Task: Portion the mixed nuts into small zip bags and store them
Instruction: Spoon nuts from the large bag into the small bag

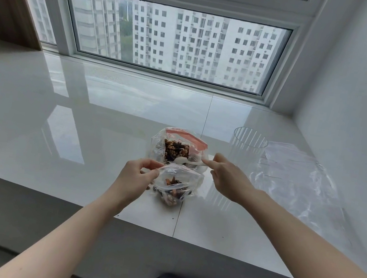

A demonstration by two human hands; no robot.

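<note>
Glossy white tiled worktop [88, 112] lies bare toward its left and far edges. Near the front edge, the left hand [135, 177] pinches the rim of a small clear zip bag [177, 184] part-filled with mixed nuts. Just behind, the right hand [226, 179] pinches a white plastic spoon [186, 161] at the red-zippered large bag [181, 148] of nuts. Toward the right edge stand a clear ribbed cup [246, 147] and flat clear bags [294, 176].

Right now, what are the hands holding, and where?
Left hand pinches the small zip bag by its rim; right hand holds the white spoon by its handle.
</note>
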